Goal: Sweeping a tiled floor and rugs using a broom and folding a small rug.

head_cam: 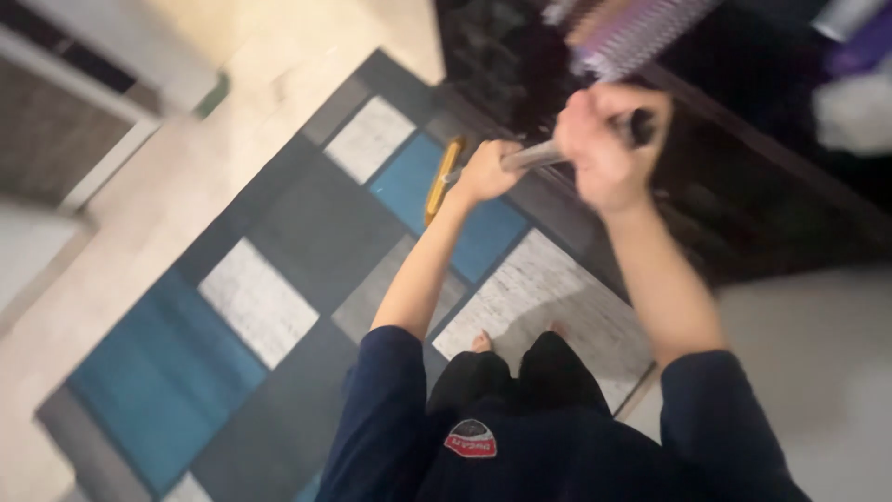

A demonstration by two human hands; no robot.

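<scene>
Long thin silver-grey metal pole with a black grip end (557,149), running diagonally from upper right down to a yellow flat head (442,179) that sits on the rug; frame is motion-blurred, so the type of head is hard to tell beyond yellow, narrow and elongated. Right hand (609,139) is closed in a fist around the pole near its black top end, knuckles toward the camera. Left hand (483,172) is wrapped around the pole lower down, just above the yellow head, fingers curled shut on it. Both forearms are bare, with dark navy short sleeves (381,409) at the bottom of frame. Yellow head rests on a blue square of the patchwork rug (279,279), a flat carpet of blue, dark grey and pale speckled rectangles. Bare feet (483,342) stand on a pale rug panel near the rug's right edge, below black trouser legs. Just past the hands, at upper right, a dark brown wooden cabinet (743,186) butts against the rug edge; something ribbed and purple sits on top of it, too blurred to identify. Pale tiled floor (186,158) lies left of the rug, plain light floor on the right.
</scene>
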